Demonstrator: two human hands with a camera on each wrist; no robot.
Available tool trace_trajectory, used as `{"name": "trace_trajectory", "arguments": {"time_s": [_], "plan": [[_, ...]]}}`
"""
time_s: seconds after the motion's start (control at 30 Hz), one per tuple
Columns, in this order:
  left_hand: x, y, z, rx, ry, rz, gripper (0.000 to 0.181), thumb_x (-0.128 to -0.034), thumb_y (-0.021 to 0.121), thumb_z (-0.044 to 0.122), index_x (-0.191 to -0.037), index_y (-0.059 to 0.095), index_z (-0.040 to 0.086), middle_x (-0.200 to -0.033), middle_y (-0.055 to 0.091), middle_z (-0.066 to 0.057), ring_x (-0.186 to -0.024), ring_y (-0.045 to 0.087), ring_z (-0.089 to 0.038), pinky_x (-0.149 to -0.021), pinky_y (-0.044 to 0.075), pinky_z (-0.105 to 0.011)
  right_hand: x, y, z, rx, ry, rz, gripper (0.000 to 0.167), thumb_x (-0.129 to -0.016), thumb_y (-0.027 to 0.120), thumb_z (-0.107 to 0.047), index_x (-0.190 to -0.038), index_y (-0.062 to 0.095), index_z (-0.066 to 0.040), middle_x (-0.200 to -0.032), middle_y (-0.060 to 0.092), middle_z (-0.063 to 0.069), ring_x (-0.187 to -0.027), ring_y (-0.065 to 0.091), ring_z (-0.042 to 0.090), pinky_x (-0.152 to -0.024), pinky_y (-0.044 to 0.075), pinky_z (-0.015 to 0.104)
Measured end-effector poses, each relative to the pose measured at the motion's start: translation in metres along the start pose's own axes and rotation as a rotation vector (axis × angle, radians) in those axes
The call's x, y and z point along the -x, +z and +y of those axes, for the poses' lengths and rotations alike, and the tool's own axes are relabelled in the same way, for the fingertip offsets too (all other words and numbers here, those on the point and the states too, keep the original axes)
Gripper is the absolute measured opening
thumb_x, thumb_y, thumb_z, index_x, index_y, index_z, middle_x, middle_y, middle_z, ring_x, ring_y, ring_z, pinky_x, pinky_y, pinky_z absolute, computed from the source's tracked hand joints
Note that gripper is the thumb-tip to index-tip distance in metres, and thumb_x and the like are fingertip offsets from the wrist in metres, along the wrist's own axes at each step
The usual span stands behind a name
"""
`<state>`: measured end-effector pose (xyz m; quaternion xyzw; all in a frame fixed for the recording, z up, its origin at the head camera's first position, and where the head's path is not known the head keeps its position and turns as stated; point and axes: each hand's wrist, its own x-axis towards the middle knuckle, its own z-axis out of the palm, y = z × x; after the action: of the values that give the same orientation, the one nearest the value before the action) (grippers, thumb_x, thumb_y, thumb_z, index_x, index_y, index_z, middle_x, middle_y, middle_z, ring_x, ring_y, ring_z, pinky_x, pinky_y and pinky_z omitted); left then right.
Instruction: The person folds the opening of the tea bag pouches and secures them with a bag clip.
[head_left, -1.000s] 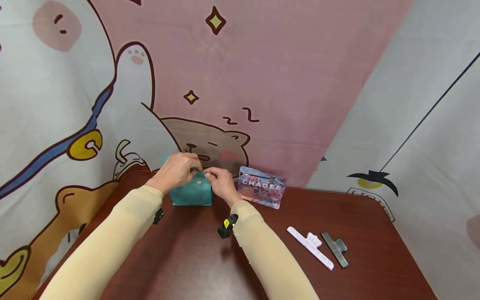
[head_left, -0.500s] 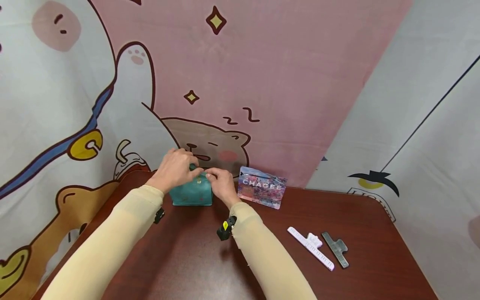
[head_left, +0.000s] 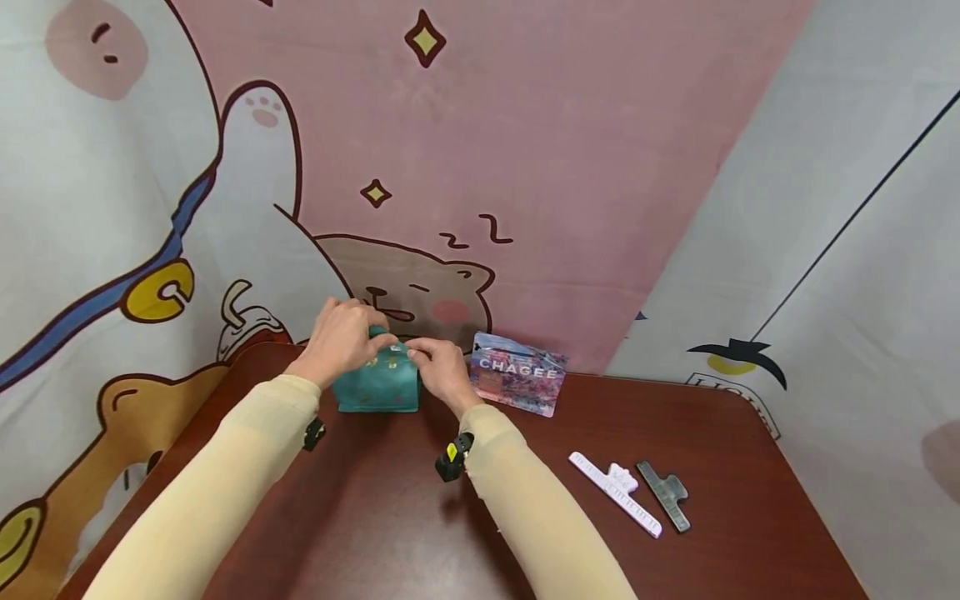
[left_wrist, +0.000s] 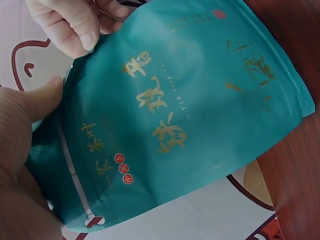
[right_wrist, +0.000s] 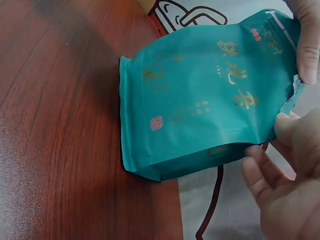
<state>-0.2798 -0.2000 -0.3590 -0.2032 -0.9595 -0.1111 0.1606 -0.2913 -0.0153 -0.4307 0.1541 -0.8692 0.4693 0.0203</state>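
A teal foil tea bag (head_left: 377, 385) with gold Chinese lettering stands upright at the back of the table. At its top edge, my left hand (head_left: 342, 337) grips the left part, thumb on the front face and fingers behind. My right hand (head_left: 442, 371) pinches the top right corner between thumb and fingers. The left wrist view shows a pale tear strip line (left_wrist: 74, 172) below the bag's mouth. In the right wrist view the top edge (right_wrist: 292, 95) looks crinkled between the two thumbs. The bag's back is hidden.
A colourful CHAGEE pouch (head_left: 519, 375) leans against the cloth backdrop right of the bag. Toward the right of the brown table (head_left: 405, 517) lie a white sealing clip (head_left: 615, 492) and a dark grey sealing clip (head_left: 664, 496). The patterned cloth (head_left: 562, 167) rises behind.
My left hand has shifted slightly left along the bag's top, its thumb lower on the front. The right hand keeps its pinch. The head view has turned slightly; the pouch and clips lie unmoved.
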Motion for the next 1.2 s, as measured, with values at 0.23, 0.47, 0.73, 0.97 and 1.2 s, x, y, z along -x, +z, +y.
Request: {"name": "trace_trajectory", "arguments": {"time_s": [0.23,0.47,0.73,0.97,1.2], "plan": [[0.002,0.003,-0.003,0.019,0.011,0.042,0.016,-0.0884,0.083,0.028,-0.09,0.082,0.012,-0.088,0.078,-0.004,-0.083,0.063,-0.025,-0.074,0.036,-0.042,0.0,-0.003,-0.005,0.018,-0.045,-0.012,0.024,-0.105,0.063,-0.024,-0.12,0.078,-0.014,-0.116,0.077,0.006,-0.106,0.072,0.025,-0.09,0.056,0.042],[0.002,0.004,-0.003,0.057,0.017,0.055,0.012,-0.0874,0.084,0.024,-0.087,0.082,0.012,-0.082,0.077,-0.003,-0.076,0.064,-0.023,-0.074,0.037,-0.041,0.0,0.002,-0.007,-0.049,-0.055,-0.028,0.027,-0.105,0.063,-0.023,-0.126,0.076,-0.013,-0.122,0.075,0.006,-0.109,0.071,0.025,-0.091,0.057,0.04],[0.001,0.001,0.002,0.046,0.02,0.013,0.009,-0.0899,0.081,0.021,-0.091,0.084,0.012,-0.085,0.078,-0.003,-0.076,0.063,-0.023,-0.074,0.037,-0.04,-0.004,0.01,-0.009,-0.058,-0.074,0.063,0.017,-0.1,0.07,-0.018,-0.111,0.082,-0.013,-0.103,0.079,0.003,-0.084,0.068,0.015,-0.073,0.052,0.028],[0.001,0.001,0.001,0.043,-0.016,-0.037,0.009,-0.0943,0.077,0.02,-0.093,0.083,0.013,-0.086,0.077,-0.002,-0.078,0.062,-0.022,-0.078,0.036,-0.042,-0.004,0.014,-0.012,-0.039,-0.04,0.116,0.014,-0.098,0.073,-0.019,-0.106,0.083,-0.014,-0.101,0.079,0.003,-0.082,0.067,0.013,-0.072,0.051,0.027],[0.0,-0.003,0.003,0.038,-0.024,-0.051,0.012,-0.0976,0.072,0.016,-0.09,0.081,0.012,-0.083,0.075,-0.003,-0.078,0.062,-0.024,-0.081,0.037,-0.045,-0.003,0.007,-0.009,-0.068,-0.029,0.052,0.017,-0.099,0.07,-0.014,-0.111,0.082,-0.012,-0.108,0.079,0.005,-0.095,0.072,0.021,-0.081,0.056,0.034]]}}
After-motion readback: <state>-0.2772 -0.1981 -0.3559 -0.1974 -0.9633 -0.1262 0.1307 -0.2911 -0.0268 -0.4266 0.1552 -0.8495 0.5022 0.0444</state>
